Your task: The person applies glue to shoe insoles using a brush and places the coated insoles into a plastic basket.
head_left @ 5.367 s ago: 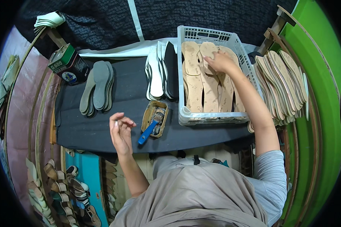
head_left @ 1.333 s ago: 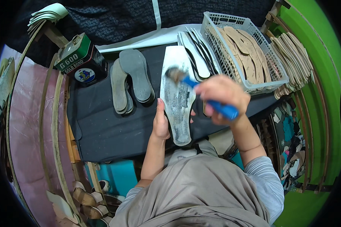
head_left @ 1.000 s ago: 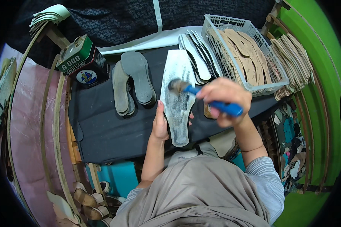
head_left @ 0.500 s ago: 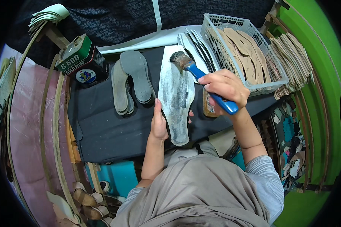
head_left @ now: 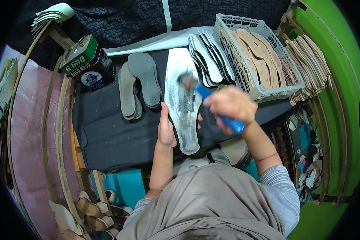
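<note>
Insole (head_left: 183,116), white, streaked grey: held over the worktop (head_left: 112,138), left hand (head_left: 167,130) clamped round its narrower half, thumb along one edge, fingertips at the other. Brush (head_left: 203,92), blue-handled: right hand (head_left: 233,106) closed on the handle, blurred bristles against the streaked face.

We see patterned black cloth (head_left: 124,24) at twelve o'clock, a green wall (head_left: 342,77) at three, glossy pink sheeting (head_left: 28,120) at nine.

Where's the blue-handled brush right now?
Head view, just right of centre: the brush is in the right hand, its bristles over the upper half of the white sole piece that the left hand holds.
</note>
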Available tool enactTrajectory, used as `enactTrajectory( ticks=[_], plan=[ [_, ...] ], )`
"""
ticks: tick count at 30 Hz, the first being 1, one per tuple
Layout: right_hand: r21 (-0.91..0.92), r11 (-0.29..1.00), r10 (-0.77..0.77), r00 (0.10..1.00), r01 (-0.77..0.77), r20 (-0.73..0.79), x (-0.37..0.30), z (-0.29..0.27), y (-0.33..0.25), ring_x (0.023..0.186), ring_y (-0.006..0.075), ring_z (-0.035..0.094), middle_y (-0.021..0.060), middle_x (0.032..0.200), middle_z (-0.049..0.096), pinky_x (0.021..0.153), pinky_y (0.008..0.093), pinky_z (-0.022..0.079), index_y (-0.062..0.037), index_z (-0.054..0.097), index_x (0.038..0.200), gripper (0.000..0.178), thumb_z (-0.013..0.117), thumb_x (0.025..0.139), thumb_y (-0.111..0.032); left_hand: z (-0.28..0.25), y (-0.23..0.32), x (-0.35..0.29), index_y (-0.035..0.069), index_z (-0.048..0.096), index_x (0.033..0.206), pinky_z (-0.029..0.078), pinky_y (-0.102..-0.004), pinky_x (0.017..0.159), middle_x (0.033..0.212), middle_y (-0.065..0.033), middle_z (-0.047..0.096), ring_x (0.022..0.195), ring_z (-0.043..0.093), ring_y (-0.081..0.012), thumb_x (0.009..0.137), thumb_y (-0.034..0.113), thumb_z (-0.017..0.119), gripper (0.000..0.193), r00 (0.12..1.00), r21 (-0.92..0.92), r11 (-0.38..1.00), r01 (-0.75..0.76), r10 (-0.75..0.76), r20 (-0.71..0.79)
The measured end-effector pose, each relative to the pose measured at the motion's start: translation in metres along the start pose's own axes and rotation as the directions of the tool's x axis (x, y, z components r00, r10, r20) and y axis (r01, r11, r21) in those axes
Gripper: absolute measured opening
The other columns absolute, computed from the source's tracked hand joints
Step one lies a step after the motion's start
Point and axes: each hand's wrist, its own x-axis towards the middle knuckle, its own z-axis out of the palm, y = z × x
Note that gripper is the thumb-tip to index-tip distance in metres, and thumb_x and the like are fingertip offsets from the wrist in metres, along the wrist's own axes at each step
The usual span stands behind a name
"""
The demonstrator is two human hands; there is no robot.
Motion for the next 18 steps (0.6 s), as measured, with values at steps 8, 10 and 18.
enactTrajectory(
  ticks=[8, 10, 18],
  plan=[
    [0.008, 1.0, 0.02, 1.0, -0.02, -0.013, -0.006, -0.002, -0.006, 0.062, 0.0219, 0.062, 0.0128, 0.082, 0.066, 0.051, 0.0293, 0.05, -0.0047, 0.059, 0.089, 0.015, 0.063, 0.081, -0.017, 0.005, 0.0, 0.003, 0.0, 0.049, 0.118, 0.053, -0.0338, 0.065, 0.089, -0.0183, 0.063, 0.072, 0.063, -0.024, 0.09, 0.065, 0.015, 0.078, 1.0, -0.015, 1.0, -0.019, 0.02, 0.024],
    [0.057, 0.998, 0.045, 0.998, -0.042, -0.054, -0.011, 0.002, -0.011, 0.062, 0.0224, 0.06, 0.0129, 0.085, 0.065, 0.054, 0.03, 0.05, -0.0006, 0.062, 0.086, 0.018, 0.066, 0.068, -0.003, 0.012, 0.002, 0.004, 0.0, 0.05, 0.117, 0.053, -0.0338, 0.065, 0.09, -0.0183, 0.063, 0.072, 0.063, -0.024, 0.09, 0.065, 0.014, 0.078, 1.0, -0.068, 0.997, -0.029, 0.03, 0.004],
    [0.043, 0.998, 0.046, 0.999, -0.045, -0.007, -0.014, -0.003, -0.013, 0.062, 0.0246, 0.062, 0.014, 0.082, 0.066, 0.055, 0.031, 0.049, -0.0008, 0.063, 0.088, 0.015, 0.065, 0.075, -0.009, 0.011, 0.005, 0.006, 0.0, 0.047, 0.12, 0.053, -0.0378, 0.066, 0.092, -0.019, 0.061, 0.077, 0.062, -0.0263, 0.091, 0.064, 0.017, 0.076, 0.996, -0.072, 0.993, -0.093, 0.093, -0.002]
  ],
)
